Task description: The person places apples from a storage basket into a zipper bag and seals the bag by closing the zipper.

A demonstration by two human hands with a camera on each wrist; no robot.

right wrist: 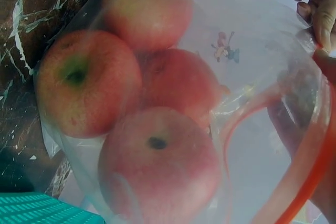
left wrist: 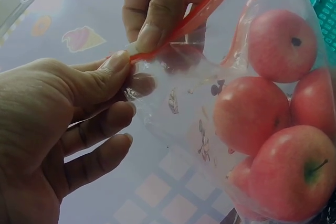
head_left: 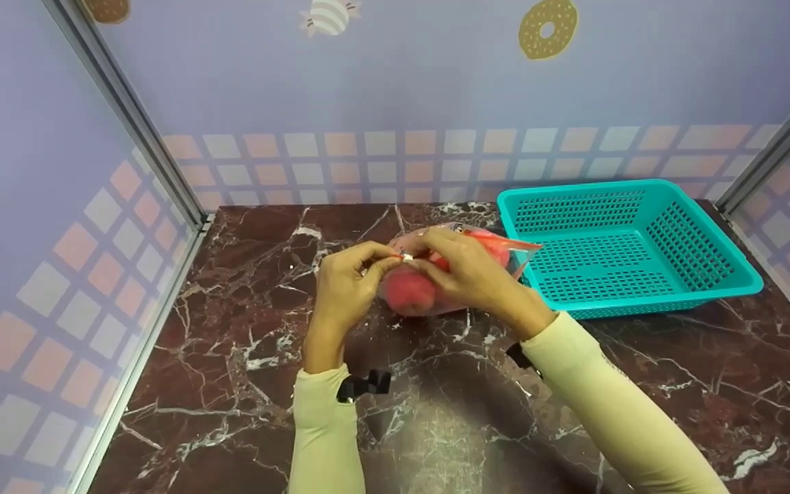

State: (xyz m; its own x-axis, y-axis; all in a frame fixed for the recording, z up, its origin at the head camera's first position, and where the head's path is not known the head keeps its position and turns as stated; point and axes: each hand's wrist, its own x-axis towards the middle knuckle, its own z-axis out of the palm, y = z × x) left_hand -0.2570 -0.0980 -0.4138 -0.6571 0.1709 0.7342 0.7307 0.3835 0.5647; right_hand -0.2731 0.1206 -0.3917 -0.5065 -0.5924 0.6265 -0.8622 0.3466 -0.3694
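Note:
A clear plastic zip bag (right wrist: 257, 35) holds several red apples (right wrist: 86, 82) in its lower part. Its orange zip strip (left wrist: 210, 6) runs along the top, and the mouth gapes at the right-hand stretch. My left hand (head_left: 347, 281) pinches one end of the strip between thumb and forefinger, the other fingers loosely bent. Right beside it, my right hand (head_left: 467, 274) pinches the strip at a small white slider (left wrist: 131, 49). In the head view the right hand covers part of the bag.
A turquoise perforated basket (head_left: 601, 254) stands on the marbled brown table (head_left: 251, 425), just right of the bag. Patterned panels (head_left: 367, 89) enclose the table at the back and both sides. Black straps (head_left: 367, 385) sit on my wrists.

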